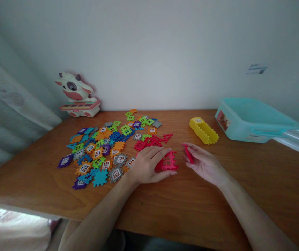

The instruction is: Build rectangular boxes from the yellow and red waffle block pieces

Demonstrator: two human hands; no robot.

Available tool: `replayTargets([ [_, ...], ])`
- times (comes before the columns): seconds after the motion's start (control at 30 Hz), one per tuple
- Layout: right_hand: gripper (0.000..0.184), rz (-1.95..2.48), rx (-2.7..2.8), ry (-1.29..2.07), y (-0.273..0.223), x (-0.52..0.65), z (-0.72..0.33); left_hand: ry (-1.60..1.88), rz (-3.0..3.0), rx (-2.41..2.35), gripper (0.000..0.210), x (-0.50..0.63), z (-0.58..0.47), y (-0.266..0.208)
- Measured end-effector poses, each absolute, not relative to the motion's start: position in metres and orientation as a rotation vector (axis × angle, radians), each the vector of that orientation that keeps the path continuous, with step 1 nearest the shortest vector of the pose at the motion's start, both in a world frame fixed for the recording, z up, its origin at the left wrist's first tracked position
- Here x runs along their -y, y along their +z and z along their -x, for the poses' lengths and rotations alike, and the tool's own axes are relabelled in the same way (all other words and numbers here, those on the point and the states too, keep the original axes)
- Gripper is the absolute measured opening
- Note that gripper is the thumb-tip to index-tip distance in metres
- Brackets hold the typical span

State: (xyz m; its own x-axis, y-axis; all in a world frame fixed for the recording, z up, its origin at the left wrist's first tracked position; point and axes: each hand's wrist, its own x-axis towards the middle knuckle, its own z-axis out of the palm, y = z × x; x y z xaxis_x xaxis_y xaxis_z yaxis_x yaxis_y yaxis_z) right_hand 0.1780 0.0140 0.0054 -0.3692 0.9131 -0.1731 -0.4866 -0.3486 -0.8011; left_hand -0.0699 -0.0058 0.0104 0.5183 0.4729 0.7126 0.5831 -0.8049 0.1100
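My left hand [150, 164] is closed over a red window tile [168, 160] near the middle of the table, thumb at its near edge and fingers across its top. Part of that tile is hidden under the hand. To its right, my right hand [204, 163] pinches a smaller red tile [189, 154] held on edge, a short gap from the first. Just beyond the left hand lie several loose red tiles [151, 141]. A yellow assembled block [204, 130] with a toothed rim rests past the right hand.
Many coloured interlocking tiles [99, 178] are spread over the left half of the wooden table [144, 216]. A cow toy with a keyboard [80, 96] stands at the back left. At the right is a teal plastic box [243, 130], near the wall [165, 52].
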Motion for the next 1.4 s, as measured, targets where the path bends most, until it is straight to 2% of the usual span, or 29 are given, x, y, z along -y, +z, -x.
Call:
replayTargets([
  [0.1, 0.043, 0.755, 0.896, 1.842, 0.006, -0.012, -0.175, -1.158, 2.617, 0.917, 0.064, 0.006, 0.070, 0.011],
  [0.3, 0.030, 0.721, 0.926, 1.812, 0.000, -0.011, -0.162, -1.209, 2.611, 0.881, 0.064, 0.005, 0.069, 0.010],
  [0.73, 0.036, 0.770, 0.995, 1.679, -0.002, -0.007, -0.149, -1.163, 2.668, 0.794, 0.066, 0.006, 0.068, 0.010],
  [0.93, 0.028, 0.721, 1.081, 1.662, -0.003, -0.006, -0.150, -1.165, 2.659, 0.786, 0.065, 0.005, 0.069, 0.009],
  [1.4, 0.033, 0.751, 1.063, 1.621, -0.006, -0.005, -0.147, -1.296, 2.645, 0.688, 0.070, 0.006, 0.071, 0.012],
])
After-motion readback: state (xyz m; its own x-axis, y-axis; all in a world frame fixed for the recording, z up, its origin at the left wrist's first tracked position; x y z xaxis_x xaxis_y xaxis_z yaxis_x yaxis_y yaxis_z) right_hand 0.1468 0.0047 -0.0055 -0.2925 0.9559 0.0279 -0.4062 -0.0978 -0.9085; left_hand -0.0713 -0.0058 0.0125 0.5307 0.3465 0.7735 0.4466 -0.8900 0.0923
